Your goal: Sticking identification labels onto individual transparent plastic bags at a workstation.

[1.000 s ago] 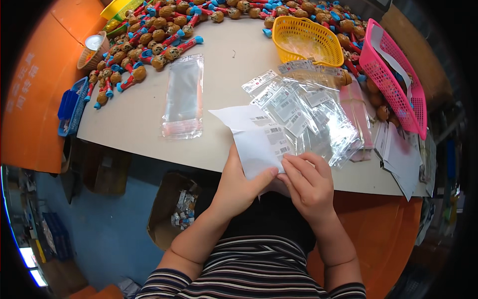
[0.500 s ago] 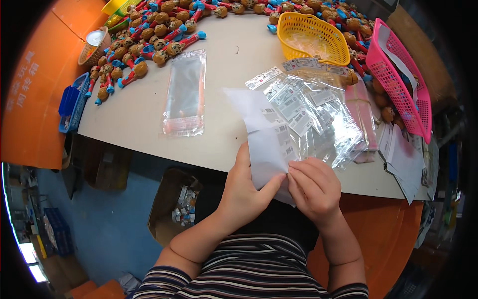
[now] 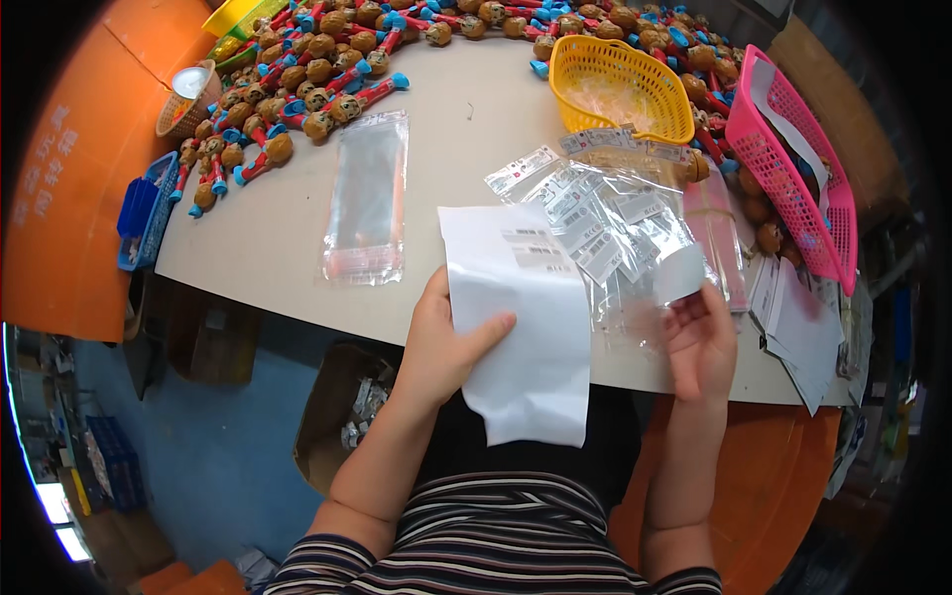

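Observation:
My left hand (image 3: pixel 446 342) grips a white label sheet (image 3: pixel 526 347), thumb on top, over the table's front edge. A few printed barcode labels show at the sheet's upper part; the rest of it is blank. Right of the sheet, my right hand (image 3: pixel 702 342) is raised with a small white sticker (image 3: pixel 680 274) at its fingertips. Under and beyond that sticker lies a spread of clear plastic bags (image 3: pixel 635 233) bearing barcode labels. On the left of the table rests a flat stack of clear bags (image 3: pixel 367 198).
Red and blue toys with round brown heads (image 3: pixel 317 74) heap along the table's far side. A yellow basket (image 3: pixel 565 89) stands at the back, a pink basket (image 3: pixel 843 198) at the right. White papers (image 3: pixel 793 337) hang over the right edge. A cardboard box (image 3: pixel 322 426) sits below.
My right hand has come away from the sheet to the right, carrying a small sticker. The sheet has opened out flatter and lower in my left hand.

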`<state>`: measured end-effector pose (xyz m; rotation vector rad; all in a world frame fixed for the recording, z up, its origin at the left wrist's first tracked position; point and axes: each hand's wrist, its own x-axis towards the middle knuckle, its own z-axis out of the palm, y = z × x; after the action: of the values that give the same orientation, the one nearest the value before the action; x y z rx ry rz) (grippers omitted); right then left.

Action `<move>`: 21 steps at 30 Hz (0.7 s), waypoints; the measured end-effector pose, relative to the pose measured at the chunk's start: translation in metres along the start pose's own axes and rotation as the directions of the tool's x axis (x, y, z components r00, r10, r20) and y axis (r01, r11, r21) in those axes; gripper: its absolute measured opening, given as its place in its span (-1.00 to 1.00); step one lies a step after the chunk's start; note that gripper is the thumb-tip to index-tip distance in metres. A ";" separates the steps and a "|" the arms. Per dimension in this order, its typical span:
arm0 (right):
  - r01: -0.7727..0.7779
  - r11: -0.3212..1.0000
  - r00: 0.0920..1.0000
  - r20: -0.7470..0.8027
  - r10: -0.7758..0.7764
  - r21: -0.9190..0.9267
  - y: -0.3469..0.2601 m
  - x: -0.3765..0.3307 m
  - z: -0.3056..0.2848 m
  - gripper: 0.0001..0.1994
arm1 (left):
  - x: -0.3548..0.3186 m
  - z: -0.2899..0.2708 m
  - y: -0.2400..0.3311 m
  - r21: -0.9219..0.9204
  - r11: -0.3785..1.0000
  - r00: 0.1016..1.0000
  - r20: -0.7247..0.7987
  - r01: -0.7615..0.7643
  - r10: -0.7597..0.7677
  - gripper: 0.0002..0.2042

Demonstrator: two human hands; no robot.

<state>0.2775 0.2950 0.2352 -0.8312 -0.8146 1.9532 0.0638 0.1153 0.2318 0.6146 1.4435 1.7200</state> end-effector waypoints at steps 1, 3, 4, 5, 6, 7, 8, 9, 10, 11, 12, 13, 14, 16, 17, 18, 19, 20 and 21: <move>0.066 0.997 0.998 -0.003 -0.066 0.049 -0.005 0.003 -0.006 -0.83 | 0.008 -0.001 -0.002 -0.003 1.000 0.999 -0.030 -0.024 0.024 -0.43; 0.118 0.988 0.993 0.007 -0.119 0.098 -0.006 0.000 -0.004 -0.83 | 0.032 0.006 -0.029 0.174 0.977 0.976 -0.155 -0.125 0.152 -0.41; 0.277 0.959 0.957 0.101 -0.271 -0.054 -0.007 -0.006 0.003 -0.86 | 0.039 0.011 -0.030 0.359 0.913 0.926 -0.242 -0.192 0.290 -0.38; 0.439 0.880 0.891 0.217 -0.399 -0.182 -0.006 -0.011 0.009 -0.88 | 0.038 0.014 -0.028 0.367 0.910 0.917 -0.264 -0.192 0.300 -0.38; 0.439 0.881 0.890 0.224 -0.398 -0.179 -0.001 -0.017 0.015 -0.88 | 0.035 0.025 -0.012 0.639 0.685 0.753 -0.242 -0.350 0.612 -0.36; 0.547 0.750 0.828 0.368 -0.422 -0.371 0.007 -0.025 0.026 -0.91 | 0.028 0.030 0.003 0.850 0.355 0.522 -0.115 -0.389 0.845 -0.33; 0.647 0.562 0.759 0.510 -0.405 -0.516 0.014 -0.029 0.036 -0.90 | 0.019 0.030 0.012 0.856 0.351 0.516 -0.119 -0.379 0.848 -0.33; 0.799 0.350 0.600 0.695 -0.396 -0.489 0.019 -0.027 0.045 -0.87 | 0.004 0.028 0.019 0.665 0.659 0.803 -0.148 -0.350 0.577 -0.36; 0.907 0.127 0.420 0.845 -0.331 -0.401 0.023 -0.025 0.053 -0.83 | -0.004 0.024 0.022 0.429 0.885 0.972 -0.059 -0.183 0.229 -0.38; 0.908 0.132 0.418 0.847 -0.329 -0.397 0.029 -0.027 0.059 -0.83 | -0.001 0.018 0.021 -0.039 0.996 0.996 0.033 0.084 -0.083 -0.45; 0.916 0.169 0.396 0.882 -0.256 -0.363 0.033 -0.029 0.063 -0.82 | 0.001 0.012 0.024 -0.045 0.995 0.996 0.033 0.085 -0.083 -0.45; 0.920 0.207 0.371 0.911 -0.183 -0.333 0.035 -0.029 0.065 -0.80 | 0.003 0.005 0.029 0.037 0.983 0.978 0.102 0.181 -0.184 -0.48; 0.919 0.202 0.375 0.910 -0.178 -0.339 0.034 -0.027 0.066 -0.80 | 0.004 0.000 0.032 0.125 0.955 0.944 0.165 0.269 -0.287 -0.51; 0.955 0.156 0.277 0.948 -0.158 -0.253 0.033 -0.026 0.066 -0.80 | 0.003 -0.006 0.022 0.135 0.973 0.964 0.166 0.186 -0.208 -0.56; 0.953 0.154 0.284 0.947 -0.151 -0.261 0.031 -0.025 0.067 -0.80 | 0.001 -0.006 0.020 0.112 0.980 0.974 0.140 0.164 -0.179 -0.57; 0.967 0.128 0.240 0.952 -0.188 -0.219 0.029 -0.025 0.069 -0.79 | 0.001 -0.006 0.021 0.091 0.986 0.982 0.113 0.140 -0.150 -0.58; 0.979 0.101 0.195 0.955 -0.224 -0.176 0.027 -0.024 0.069 -0.79 | 0.000 -0.007 0.024 0.086 0.986 0.981 0.118 0.144 -0.154 -0.58; 0.978 0.099 0.200 0.955 -0.220 -0.182 0.026 -0.024 0.068 -0.79 | 0.000 -0.008 0.028 -0.003 0.974 0.948 0.228 0.227 -0.220 -0.59; 0.982 0.097 0.182 0.952 -0.245 -0.162 0.025 -0.023 0.068 -0.79 | 0.000 -0.010 0.031 -0.080 0.946 0.901 0.341 0.313 -0.269 -0.61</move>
<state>0.2230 0.2484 0.2594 0.2061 -2.2908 0.6739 0.0481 0.1089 0.2591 0.5490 1.1135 1.3898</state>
